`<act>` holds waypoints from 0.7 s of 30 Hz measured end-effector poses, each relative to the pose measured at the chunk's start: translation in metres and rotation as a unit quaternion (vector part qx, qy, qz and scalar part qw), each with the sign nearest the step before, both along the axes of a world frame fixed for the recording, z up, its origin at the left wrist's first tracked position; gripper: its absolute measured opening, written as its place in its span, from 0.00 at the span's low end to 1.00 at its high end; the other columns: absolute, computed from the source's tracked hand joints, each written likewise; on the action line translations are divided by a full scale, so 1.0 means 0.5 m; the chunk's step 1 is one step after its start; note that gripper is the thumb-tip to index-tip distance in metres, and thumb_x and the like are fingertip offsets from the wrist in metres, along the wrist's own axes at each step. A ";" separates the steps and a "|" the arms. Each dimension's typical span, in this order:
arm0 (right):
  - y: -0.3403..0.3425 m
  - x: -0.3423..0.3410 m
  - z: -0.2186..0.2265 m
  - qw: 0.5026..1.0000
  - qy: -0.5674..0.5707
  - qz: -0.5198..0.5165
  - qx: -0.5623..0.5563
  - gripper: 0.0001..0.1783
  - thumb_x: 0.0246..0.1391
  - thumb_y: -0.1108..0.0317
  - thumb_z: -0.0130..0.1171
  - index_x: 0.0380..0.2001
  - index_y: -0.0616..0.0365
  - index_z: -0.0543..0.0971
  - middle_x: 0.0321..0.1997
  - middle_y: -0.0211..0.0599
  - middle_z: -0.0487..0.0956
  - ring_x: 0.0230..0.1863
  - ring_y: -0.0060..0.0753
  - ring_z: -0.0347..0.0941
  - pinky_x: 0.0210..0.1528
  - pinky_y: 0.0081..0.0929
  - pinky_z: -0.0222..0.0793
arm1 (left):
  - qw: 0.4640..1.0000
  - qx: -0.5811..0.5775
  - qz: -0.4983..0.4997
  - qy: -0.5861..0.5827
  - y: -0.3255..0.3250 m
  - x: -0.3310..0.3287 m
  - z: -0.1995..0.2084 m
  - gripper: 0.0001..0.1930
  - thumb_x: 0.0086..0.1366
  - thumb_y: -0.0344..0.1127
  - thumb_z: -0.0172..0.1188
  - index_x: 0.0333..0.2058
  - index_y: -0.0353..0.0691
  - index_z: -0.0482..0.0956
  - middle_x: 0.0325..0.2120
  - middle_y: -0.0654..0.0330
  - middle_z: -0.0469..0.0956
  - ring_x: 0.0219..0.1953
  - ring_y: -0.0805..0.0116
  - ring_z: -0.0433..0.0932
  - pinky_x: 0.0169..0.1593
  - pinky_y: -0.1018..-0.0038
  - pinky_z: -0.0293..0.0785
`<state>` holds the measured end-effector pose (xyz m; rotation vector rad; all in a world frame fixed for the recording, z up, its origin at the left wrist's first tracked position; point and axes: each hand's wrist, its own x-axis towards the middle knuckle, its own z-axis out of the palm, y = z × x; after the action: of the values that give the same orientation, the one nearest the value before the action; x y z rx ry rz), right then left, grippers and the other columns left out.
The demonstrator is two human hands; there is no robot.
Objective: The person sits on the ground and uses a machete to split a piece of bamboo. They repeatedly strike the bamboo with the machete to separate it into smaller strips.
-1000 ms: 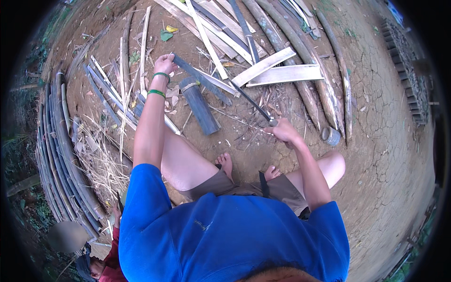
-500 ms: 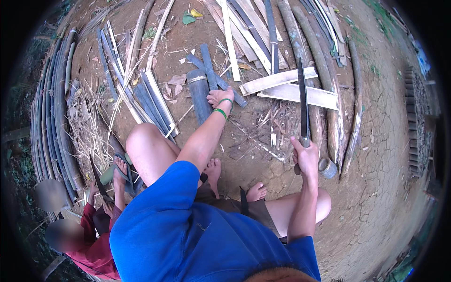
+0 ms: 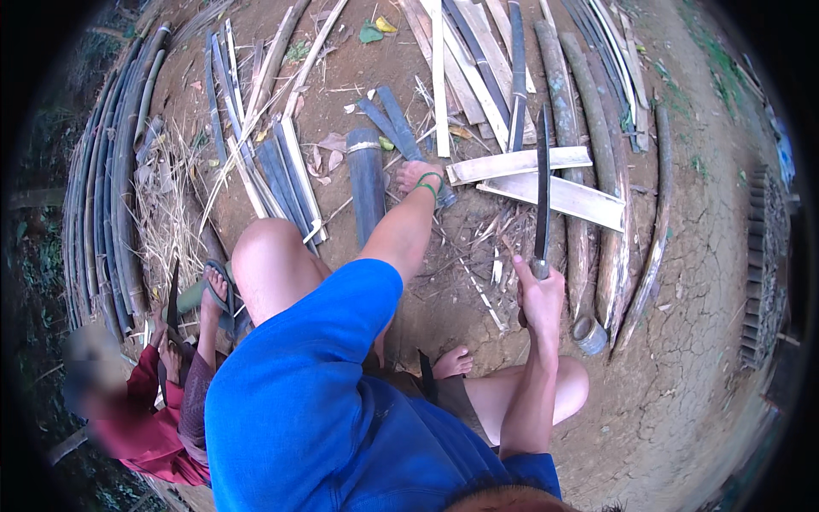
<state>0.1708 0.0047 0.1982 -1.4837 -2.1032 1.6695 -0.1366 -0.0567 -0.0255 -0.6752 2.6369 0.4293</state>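
Observation:
My right hand (image 3: pixel 540 297) is closed around the handle of a machete (image 3: pixel 543 183), whose long dark blade points up and away from me. Ahead and to the left, my left hand (image 3: pixel 418 176) is bent over a short, dark split-bamboo strip (image 3: pixel 396 118), with the fingers curled at its near end and partly hidden. A second dark strip (image 3: pixel 373 113) lies crossed with it on the ground. Just left of that hand is a thick dark bamboo tube (image 3: pixel 367 183). To its right, two pale split-bamboo slats (image 3: pixel 522 162) overlap, one across the other.
A co-worker in a red top (image 3: pixel 166 435) sits close on my left, holding another long blade (image 3: pixel 173 294). Bamboo poles (image 3: pixel 107 205) are stacked at far left. Logs (image 3: pixel 601 154) lie at right, near a small round container (image 3: pixel 589 333). Dry shavings (image 3: pixel 175 205) cover ground at left.
The view has shifted, so the scene sits further right and lower. My left hand has turned and the strip under it slants more. The machete stays upright in my right hand.

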 end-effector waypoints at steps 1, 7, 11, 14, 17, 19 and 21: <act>0.007 0.001 -0.008 1.000 -0.001 -0.008 -0.007 0.23 0.59 0.57 0.71 0.18 0.58 0.74 0.15 0.22 0.70 0.19 0.18 0.63 0.23 0.28 0.58 | 1.000 0.005 -0.009 -0.009 0.006 0.004 0.002 0.36 0.55 0.53 0.73 0.57 0.38 0.75 0.60 0.53 0.72 0.65 0.57 0.70 0.67 0.58 0.66; 0.019 -0.027 -0.017 1.000 0.010 0.000 0.006 0.22 0.61 0.58 0.70 0.19 0.53 0.72 0.14 0.22 0.70 0.13 0.16 0.64 0.16 0.23 0.55 | 0.994 0.100 0.032 0.019 -0.023 -0.019 -0.024 0.38 0.56 0.45 0.73 0.60 0.35 0.67 0.52 0.46 0.81 0.56 0.48 0.81 0.59 0.54 0.76; 0.025 -0.045 -0.004 0.999 0.005 -0.023 -0.046 0.23 0.60 0.54 0.71 0.20 0.59 0.76 0.14 0.24 0.70 0.17 0.18 0.63 0.22 0.27 0.57 | 0.978 0.197 -0.036 0.061 -0.047 -0.077 0.024 0.40 0.52 0.42 0.76 0.57 0.27 0.67 0.54 0.36 0.79 0.58 0.41 0.79 0.63 0.58 0.76; 0.027 -0.058 -0.015 0.999 0.008 0.009 -0.041 0.24 0.59 0.53 0.71 0.19 0.59 0.76 0.14 0.24 0.70 0.17 0.19 0.64 0.22 0.29 0.58 | 0.949 0.287 -0.131 0.018 -0.170 -0.217 0.109 0.39 0.46 0.45 0.80 0.52 0.26 0.75 0.50 0.38 0.82 0.53 0.49 0.83 0.57 0.62 0.78; 0.034 -0.053 -0.055 0.999 0.007 0.028 -0.022 0.23 0.60 0.54 0.71 0.19 0.55 0.74 0.14 0.23 0.70 0.15 0.18 0.64 0.19 0.25 0.56 | 0.951 0.143 -0.267 0.057 -0.280 -0.262 0.255 0.36 0.49 0.50 0.78 0.49 0.28 0.77 0.47 0.42 0.83 0.50 0.53 0.84 0.54 0.62 0.80; 0.033 -0.051 -0.067 0.999 0.012 0.051 -0.001 0.23 0.60 0.55 0.71 0.19 0.54 0.74 0.14 0.22 0.70 0.14 0.17 0.63 0.18 0.24 0.55 | 0.957 0.057 -0.281 0.044 -0.387 -0.260 0.318 0.38 0.48 0.51 0.78 0.51 0.29 0.75 0.50 0.40 0.81 0.54 0.48 0.81 0.58 0.60 0.77; 0.023 -0.054 -0.064 0.996 0.018 0.085 0.028 0.23 0.60 0.54 0.71 0.19 0.54 0.74 0.14 0.22 0.70 0.14 0.17 0.63 0.18 0.24 0.55 | 0.950 0.017 -0.301 0.079 -0.540 -0.257 0.330 0.34 0.49 0.48 0.78 0.47 0.29 0.75 0.48 0.38 0.81 0.53 0.44 0.81 0.58 0.59 0.75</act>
<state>0.1439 0.0161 0.1661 -1.2809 -2.2943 1.6603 -0.2649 -0.3265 0.1396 0.1985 2.7945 0.3493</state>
